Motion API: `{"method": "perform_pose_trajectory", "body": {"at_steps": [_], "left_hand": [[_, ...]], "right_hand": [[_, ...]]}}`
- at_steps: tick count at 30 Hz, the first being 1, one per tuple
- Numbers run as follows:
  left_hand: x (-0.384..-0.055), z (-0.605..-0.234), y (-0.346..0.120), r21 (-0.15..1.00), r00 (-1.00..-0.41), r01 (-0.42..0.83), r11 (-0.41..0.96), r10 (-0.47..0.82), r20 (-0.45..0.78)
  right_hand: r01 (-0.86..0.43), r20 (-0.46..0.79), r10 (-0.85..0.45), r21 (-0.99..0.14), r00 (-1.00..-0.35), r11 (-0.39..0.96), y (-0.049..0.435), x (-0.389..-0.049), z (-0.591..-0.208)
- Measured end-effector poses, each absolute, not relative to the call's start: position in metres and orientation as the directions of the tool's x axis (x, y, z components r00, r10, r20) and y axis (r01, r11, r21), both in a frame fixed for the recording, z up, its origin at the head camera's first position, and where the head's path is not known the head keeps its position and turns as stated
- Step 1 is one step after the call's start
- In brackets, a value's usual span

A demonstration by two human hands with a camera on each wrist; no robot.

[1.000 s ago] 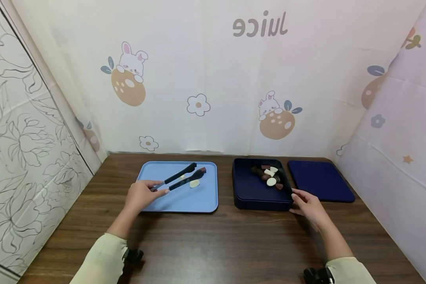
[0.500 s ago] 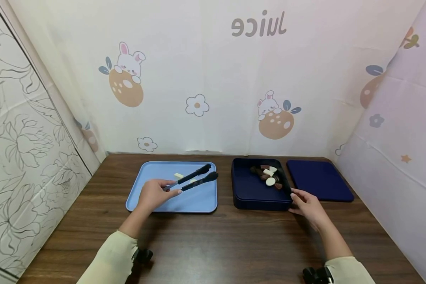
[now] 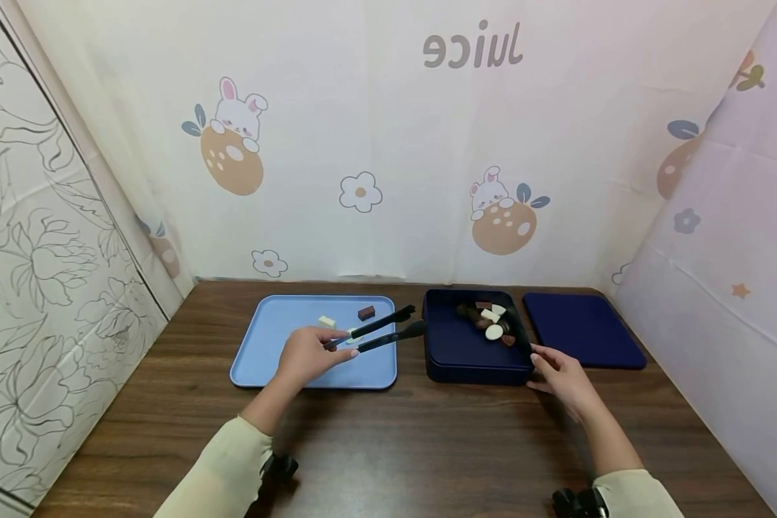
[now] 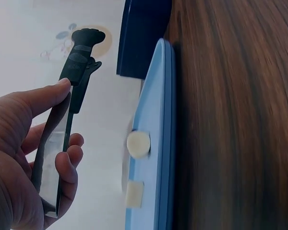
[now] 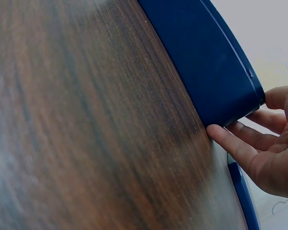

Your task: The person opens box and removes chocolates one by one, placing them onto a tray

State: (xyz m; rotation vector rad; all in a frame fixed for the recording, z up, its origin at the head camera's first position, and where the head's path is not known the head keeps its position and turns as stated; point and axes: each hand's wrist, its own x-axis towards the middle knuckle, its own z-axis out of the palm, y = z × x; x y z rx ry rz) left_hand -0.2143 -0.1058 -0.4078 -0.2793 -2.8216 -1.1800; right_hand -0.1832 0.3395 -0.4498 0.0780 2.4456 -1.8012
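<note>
My left hand (image 3: 311, 354) holds black-tipped metal tongs (image 3: 388, 327), pinched between thumb and fingers at the metal part. Their two arms are spread apart, with nothing visible between the tips, which reach past the right edge of the light blue tray (image 3: 259, 367) toward the box. On that tray lie a dark brown block (image 3: 366, 313), a cream block (image 3: 326, 321) and a cream disc (image 4: 138, 144), which the tongs partly cover in the head view. My right hand (image 3: 563, 381) grips the right front corner of the dark blue box (image 3: 473, 360), fingers at its rim and side.
Several white, red-brown and dark pieces, a white disc (image 3: 494, 332) among them, lie in the box's right half. A flat navy lid or tray (image 3: 585, 331) lies just right of the box. Behind the wooden table (image 3: 414, 446) hangs a printed curtain (image 3: 414, 237).
My left hand has moved right with the tongs, from over the tray's pieces to its right edge. The brown block shows again on the tray. My right hand stays at the box.
</note>
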Motion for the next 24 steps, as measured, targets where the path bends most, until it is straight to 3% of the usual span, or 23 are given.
{"method": "perform_pose_trajectory", "body": {"at_steps": [24], "left_hand": [[-0.218,-0.403,-0.039,0.654,-0.938,0.334,0.679,0.311,0.155]], "right_hand": [[0.106,-0.115,-0.015,-0.950,-0.993,0.294,0.340,-0.183,-0.452]]}}
